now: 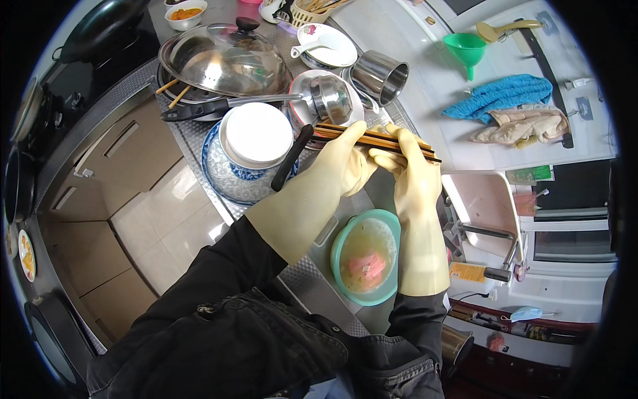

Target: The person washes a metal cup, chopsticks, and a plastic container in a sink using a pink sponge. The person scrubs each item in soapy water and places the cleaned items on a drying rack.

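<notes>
My two hands wear pale yellow rubber gloves. Between them lies a bundle of chopsticks (371, 138), dark at the ends, running across the sink's far end. My left hand (351, 157) grips the bundle nearer its left end, and my right hand (411, 154) has its fingers around the right part. Below them, a green plastic basin (335, 259) holds cloudy water and a pink cloth (367, 269). Just beyond the chopsticks, a steel ladle (331, 99) rests on a bowl. White bowls (259, 133) are stacked on a blue-patterned plate (219, 182) to the left.
A steel pot lid (224, 60) covers a pot at the upper left. A steel cup (379, 77) lies tilted near a plate with a white spoon (316, 45). The faucet (488, 232) and a whitish plastic basin (481, 209) are at the right. Towels (503, 97) hang beyond.
</notes>
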`<state>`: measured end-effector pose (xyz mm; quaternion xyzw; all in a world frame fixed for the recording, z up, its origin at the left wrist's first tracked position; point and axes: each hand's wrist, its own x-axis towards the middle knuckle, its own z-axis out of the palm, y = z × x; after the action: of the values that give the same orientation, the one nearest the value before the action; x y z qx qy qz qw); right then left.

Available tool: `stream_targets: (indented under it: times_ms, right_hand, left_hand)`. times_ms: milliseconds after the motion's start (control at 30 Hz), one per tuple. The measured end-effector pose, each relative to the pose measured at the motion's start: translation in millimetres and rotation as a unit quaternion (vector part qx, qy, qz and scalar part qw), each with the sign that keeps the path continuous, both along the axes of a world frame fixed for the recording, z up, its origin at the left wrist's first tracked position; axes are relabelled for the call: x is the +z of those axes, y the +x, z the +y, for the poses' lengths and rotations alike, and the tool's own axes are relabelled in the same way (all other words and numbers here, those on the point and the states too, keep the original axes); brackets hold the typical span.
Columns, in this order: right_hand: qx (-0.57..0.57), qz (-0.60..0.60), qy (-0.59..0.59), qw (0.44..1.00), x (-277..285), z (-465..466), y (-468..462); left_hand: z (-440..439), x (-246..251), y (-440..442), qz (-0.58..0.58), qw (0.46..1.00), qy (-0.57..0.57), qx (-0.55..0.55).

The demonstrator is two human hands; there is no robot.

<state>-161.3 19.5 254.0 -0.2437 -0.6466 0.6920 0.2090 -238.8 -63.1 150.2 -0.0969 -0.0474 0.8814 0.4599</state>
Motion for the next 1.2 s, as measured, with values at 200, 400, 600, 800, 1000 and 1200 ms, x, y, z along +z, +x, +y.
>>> stream_targets:
  times_ms: [200, 400, 600, 800, 1000, 1200]
  right_hand:
    - [-0.046, -0.012, -0.073, 0.996, -10.8, 32.0, 3.5]
    - [-0.072, -0.009, -0.097, 0.993, -18.5, 38.5, 3.5]
    - [-0.038, -0.02, -0.146, 0.988, -47.0, 17.9, -16.2]
    - [-0.017, -0.015, -0.118, 0.993, -44.0, 16.9, -7.6]
    - [0.014, 0.03, -0.13, 0.991, -48.5, 36.7, 4.2]
    - [0.023, 0.011, -0.128, 0.991, -41.9, 34.3, 32.3]
  left_hand:
    - [19.8, 4.3, -1.7, 0.008, 0.992, -0.113, -0.052]
    - [26.7, 7.6, -5.3, -0.046, 0.987, -0.126, -0.088]
    - [13.6, -20.1, -2.4, -0.002, 0.997, -0.075, -0.025]
    - [-14.2, -18.7, 11.8, 0.032, 0.997, -0.065, -0.004]
    - [-20.9, -9.6, 27.3, -0.06, 0.992, -0.114, -0.004]
    - [-22.1, -11.4, 39.0, -0.083, 0.989, -0.119, -0.022]
